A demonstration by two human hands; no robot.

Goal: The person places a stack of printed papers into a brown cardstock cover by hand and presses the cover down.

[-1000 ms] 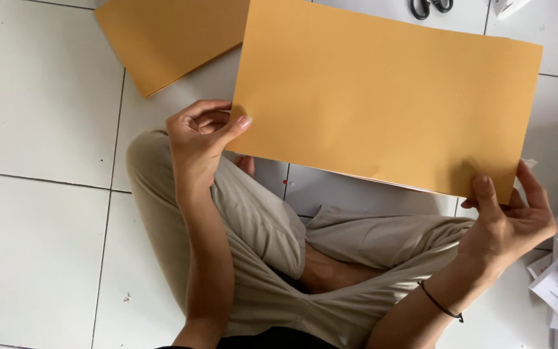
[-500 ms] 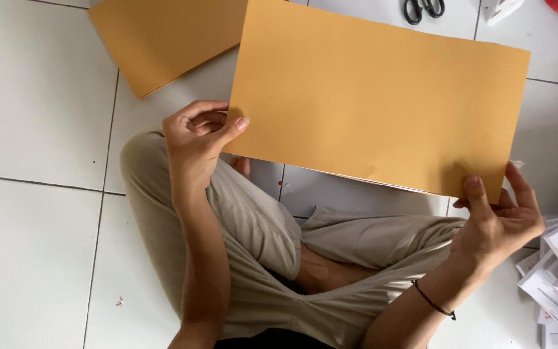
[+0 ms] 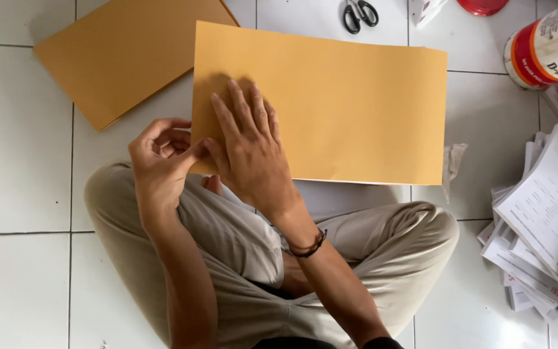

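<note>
hands meet at the brown sheet's (image 3: 350,110) near-left edge: left grip (image 3: 163,158) pinches it, right hand (image 3: 247,145) spread flat.

Under the right hand's fingers (image 3: 243,110) lies a plain mustard-yellow sheet (image 3: 356,110). Beyond the fingertips: black-handled scissors (image 3: 360,14), a red-and-white can (image 3: 547,48). Beside them, a second mustard sheet (image 3: 124,58) on white tiles (image 3: 14,148).

Hidden and cut-off parts

The right hand (image 3: 247,145) covers the brown sheet's (image 3: 343,103) lower left part; its near edge hides floor behind. The scissors (image 3: 360,14), red lid (image 3: 482,6), tin (image 3: 547,45) and paper stack (image 3: 544,226) are cropped by the frame edges.
</note>
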